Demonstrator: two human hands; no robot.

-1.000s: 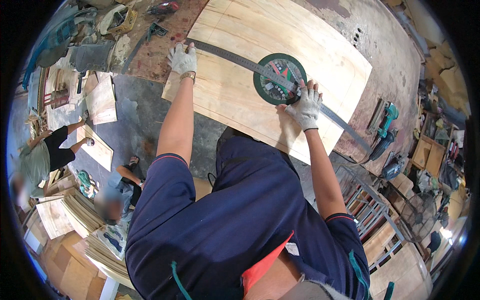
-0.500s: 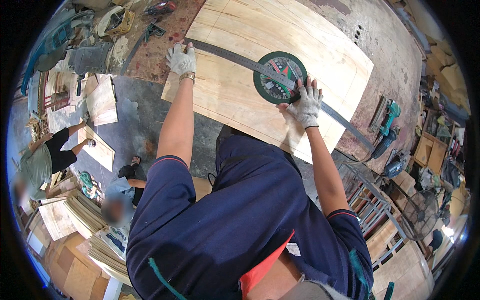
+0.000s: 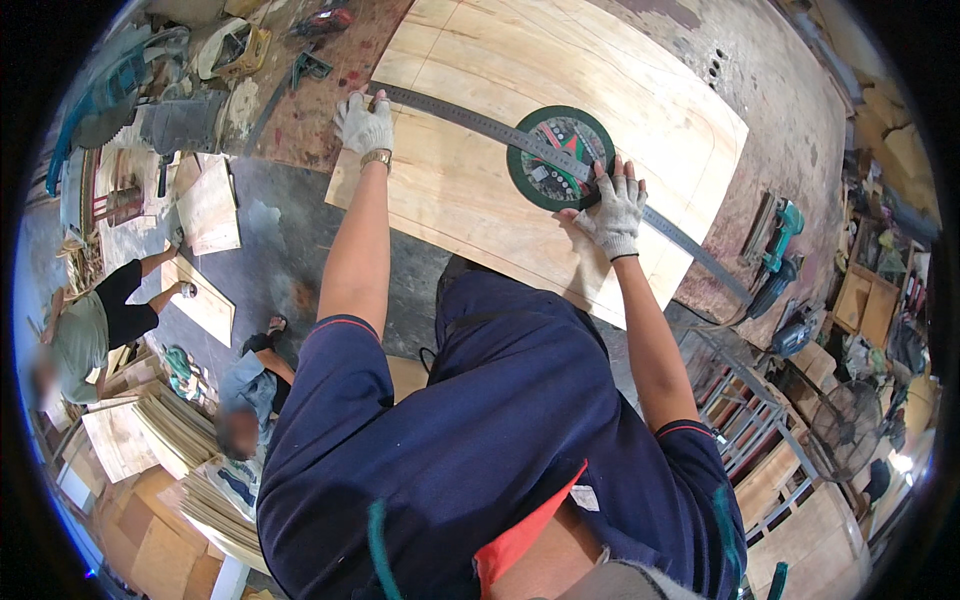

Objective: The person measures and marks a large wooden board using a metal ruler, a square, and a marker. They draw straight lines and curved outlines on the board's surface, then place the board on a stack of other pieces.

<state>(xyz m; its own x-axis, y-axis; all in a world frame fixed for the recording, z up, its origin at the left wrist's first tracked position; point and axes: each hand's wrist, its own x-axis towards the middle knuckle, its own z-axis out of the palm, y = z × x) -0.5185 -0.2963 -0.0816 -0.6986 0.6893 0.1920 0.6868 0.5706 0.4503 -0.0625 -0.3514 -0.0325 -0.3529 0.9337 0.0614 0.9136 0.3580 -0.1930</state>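
A long steel ruler (image 3: 450, 110) lies slantwise over a light plywood sheet (image 3: 520, 235). Beneath its middle sits a round disc (image 3: 546, 193) with a dark green rim and a printed face. At the sheet's left edge, my gloved left hand (image 3: 364, 128) has the ruler's end between thumb and fingertips. My gloved right hand (image 3: 613, 208) rests flat across the ruler beside the disc, fingers spread, its thumb by the disc's lower rim. The ruler passes under those fingers and runs past the sheet's right edge. Both gloves leave the fingertips bare.
Right of the sheet, a teal power tool (image 3: 785, 235) lies on the worn bench (image 3: 740, 70). A blue circular saw (image 3: 100, 100) and other tools crowd the left. Two people are low at the left near stacked boards (image 3: 175, 430). A fan (image 3: 845, 430) stands at right.
The view has shifted slightly. Both hands, the ruler and the disc keep their places on the sheet. At the left, the nearer person has leaned a little.
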